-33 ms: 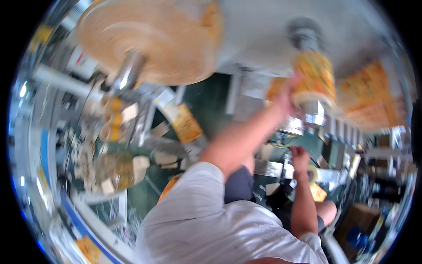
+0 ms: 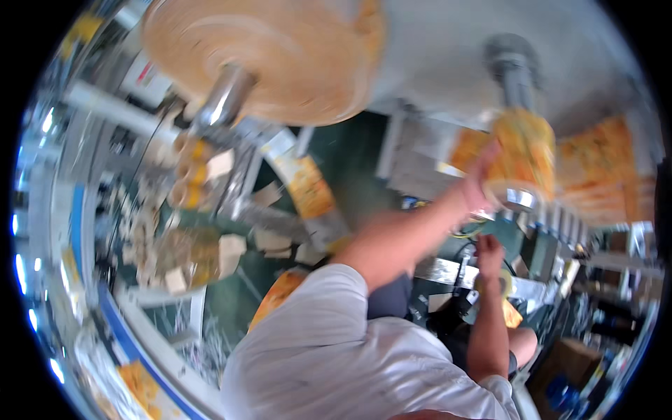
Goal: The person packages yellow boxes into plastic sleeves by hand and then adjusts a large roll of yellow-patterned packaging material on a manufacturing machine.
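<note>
My left hand [image 2: 479, 187] reaches up and grips the left side of a small roll of orange-and-yellow printed film [image 2: 521, 150]. That roll sits around a metal shaft [image 2: 516, 84] which sticks out of a pale machine panel. The shaft's shiny end shows just inside the roll's core, at its near face. Lower down, beside my right thigh, my right hand [image 2: 488, 248] is closed with the fingers curled in. Whatever it may hold is too small and blurred to name. A large tan wound roll [image 2: 280, 63] is on a second metal shaft [image 2: 227, 98] at upper left.
Orange printed film [image 2: 602, 157] hangs right of the small roll. Several cardboard cores [image 2: 187, 171] are stacked at left, above a clear plastic bag [image 2: 185, 259]. A strip of printed film [image 2: 306, 185] runs down the middle. A brown carton [image 2: 563, 374] stands at lower right.
The small roll has slid along its shaft toward the free end with my left hand on it, baring more shaft behind. The whole view has shifted slightly. My right hand stays closed.
</note>
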`<state>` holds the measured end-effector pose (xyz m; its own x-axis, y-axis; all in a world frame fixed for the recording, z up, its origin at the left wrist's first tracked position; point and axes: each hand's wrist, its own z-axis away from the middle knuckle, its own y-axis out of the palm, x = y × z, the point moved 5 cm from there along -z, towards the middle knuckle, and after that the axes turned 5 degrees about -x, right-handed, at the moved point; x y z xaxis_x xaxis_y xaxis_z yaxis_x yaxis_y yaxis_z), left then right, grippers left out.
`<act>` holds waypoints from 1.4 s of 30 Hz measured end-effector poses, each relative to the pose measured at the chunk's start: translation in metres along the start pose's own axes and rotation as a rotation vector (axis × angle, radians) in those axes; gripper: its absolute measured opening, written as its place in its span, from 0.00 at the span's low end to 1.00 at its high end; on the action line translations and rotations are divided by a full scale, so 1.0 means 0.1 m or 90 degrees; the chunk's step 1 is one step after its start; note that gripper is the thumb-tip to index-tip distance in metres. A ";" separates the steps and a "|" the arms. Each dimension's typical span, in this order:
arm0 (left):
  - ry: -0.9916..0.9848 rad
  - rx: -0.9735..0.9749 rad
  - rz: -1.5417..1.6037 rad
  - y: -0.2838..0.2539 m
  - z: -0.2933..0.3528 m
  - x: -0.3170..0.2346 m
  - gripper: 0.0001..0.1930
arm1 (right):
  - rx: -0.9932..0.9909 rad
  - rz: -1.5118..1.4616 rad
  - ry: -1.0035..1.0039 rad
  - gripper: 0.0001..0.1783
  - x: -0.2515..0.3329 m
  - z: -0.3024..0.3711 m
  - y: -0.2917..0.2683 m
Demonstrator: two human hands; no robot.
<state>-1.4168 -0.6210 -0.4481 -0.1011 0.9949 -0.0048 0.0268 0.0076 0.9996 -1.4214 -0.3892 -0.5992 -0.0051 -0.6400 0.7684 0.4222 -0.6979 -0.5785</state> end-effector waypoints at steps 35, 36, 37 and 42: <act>-0.062 0.062 -1.773 -2.10 3.64 -1.96 0.32 | 0.346 -0.134 -0.225 0.07 1.52 0.69 1.02; -0.014 0.076 -1.780 -2.16 3.44 -1.94 0.35 | 0.342 -0.123 -0.218 0.08 1.51 0.70 0.96; -0.204 0.041 -1.742 -2.34 3.27 -1.92 0.34 | 0.339 -0.112 -0.209 0.08 1.47 0.72 0.92; -0.596 -0.001 -1.581 -2.86 2.94 -1.83 0.19 | 0.299 -0.151 -0.186 0.10 1.18 0.72 0.71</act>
<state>-1.1132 -0.7753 -0.7407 0.2432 -0.8653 -0.4383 0.5561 0.4946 -0.6679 -1.3267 -0.4909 -0.5298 0.0736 -0.3231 0.9435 0.7953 -0.5519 -0.2510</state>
